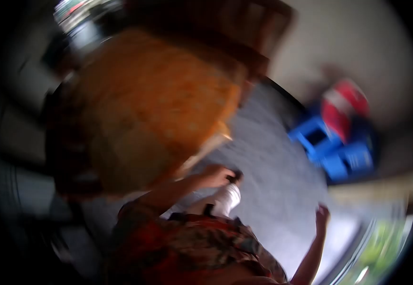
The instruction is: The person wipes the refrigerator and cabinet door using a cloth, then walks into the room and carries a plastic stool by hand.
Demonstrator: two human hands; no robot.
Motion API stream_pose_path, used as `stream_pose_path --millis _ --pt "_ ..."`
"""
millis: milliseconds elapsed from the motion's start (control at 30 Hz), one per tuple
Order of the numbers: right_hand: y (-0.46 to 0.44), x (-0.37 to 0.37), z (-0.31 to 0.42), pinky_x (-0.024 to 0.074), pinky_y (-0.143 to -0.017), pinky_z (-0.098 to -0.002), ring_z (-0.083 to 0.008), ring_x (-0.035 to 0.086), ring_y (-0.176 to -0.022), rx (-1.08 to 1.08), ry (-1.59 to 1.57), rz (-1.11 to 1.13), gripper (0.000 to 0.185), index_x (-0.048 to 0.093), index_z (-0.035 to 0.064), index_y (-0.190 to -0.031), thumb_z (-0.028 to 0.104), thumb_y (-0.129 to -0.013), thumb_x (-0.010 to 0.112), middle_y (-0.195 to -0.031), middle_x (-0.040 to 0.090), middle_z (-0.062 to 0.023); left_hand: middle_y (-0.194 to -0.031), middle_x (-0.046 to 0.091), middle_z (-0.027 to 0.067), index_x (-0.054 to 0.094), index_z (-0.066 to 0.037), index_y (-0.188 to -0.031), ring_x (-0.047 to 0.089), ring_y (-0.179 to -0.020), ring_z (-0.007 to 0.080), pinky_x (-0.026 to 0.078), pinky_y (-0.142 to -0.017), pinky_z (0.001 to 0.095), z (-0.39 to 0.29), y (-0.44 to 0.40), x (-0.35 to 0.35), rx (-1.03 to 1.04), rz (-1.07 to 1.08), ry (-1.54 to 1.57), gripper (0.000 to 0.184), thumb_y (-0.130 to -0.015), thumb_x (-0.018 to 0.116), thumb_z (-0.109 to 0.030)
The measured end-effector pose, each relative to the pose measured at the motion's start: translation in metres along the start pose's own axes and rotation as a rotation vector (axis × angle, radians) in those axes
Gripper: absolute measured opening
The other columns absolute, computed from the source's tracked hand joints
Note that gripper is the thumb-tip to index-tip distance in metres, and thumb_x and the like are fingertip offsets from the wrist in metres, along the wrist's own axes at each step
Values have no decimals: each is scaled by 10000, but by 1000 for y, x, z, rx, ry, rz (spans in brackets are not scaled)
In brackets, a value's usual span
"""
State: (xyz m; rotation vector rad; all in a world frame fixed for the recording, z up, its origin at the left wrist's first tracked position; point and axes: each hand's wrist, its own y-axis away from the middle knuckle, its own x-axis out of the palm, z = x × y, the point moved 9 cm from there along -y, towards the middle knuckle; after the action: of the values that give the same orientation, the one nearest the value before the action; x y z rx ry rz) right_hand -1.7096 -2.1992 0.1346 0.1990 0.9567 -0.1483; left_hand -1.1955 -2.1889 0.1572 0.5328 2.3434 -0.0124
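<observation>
The whole view is smeared by motion. My left hand (217, 175) reaches forward over the grey floor, close to the corner of a surface with an orange patterned cover (168, 95). A small dark shape (235, 177) shows at its fingertips, above my pale lower leg (228, 197); I cannot make out whether it is held or is my shoe. My right hand (323, 214) hangs out to the right over the floor, away from any object. Its fingers are too blurred to read.
Two blue plastic stools (346, 159) stand by the wall on the right, with a red and white item (344, 107) on or behind them. Dark wooden furniture (258, 28) borders the orange-covered surface at the back. Grey floor (268, 142) runs between.
</observation>
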Motion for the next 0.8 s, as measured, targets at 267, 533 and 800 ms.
stream_pose_path --millis 267,533,800 --pt "-212 -30 -21 459 -745 -347 -236 580 -853 -123 136 235 295 575 18 -996 75 -708 549 -934 599 -122 -953 576 117 575 -121 -1043 572 -875 283 453 -721 396 -9 -199 -32 -20 20 -84 311 -738 572 -185" --pt "-507 -115 46 420 -852 -350 -267 552 -971 -341 709 144 368 519 8 -1118 179 -793 505 -1072 569 -140 -847 606 142 621 -120 -955 575 -824 320 445 -711 427 37 -303 -31 -135 -279 10 291 -674 591 -193" --pt "-762 -183 150 372 -899 -468 -287 466 -1096 -464 584 -268 475 434 184 -1219 176 -757 543 -1194 498 -87 -709 572 96 630 -108 -927 566 -675 254 450 -616 366 36 -347 -15 -644 -289 42 250 -688 585 -162"
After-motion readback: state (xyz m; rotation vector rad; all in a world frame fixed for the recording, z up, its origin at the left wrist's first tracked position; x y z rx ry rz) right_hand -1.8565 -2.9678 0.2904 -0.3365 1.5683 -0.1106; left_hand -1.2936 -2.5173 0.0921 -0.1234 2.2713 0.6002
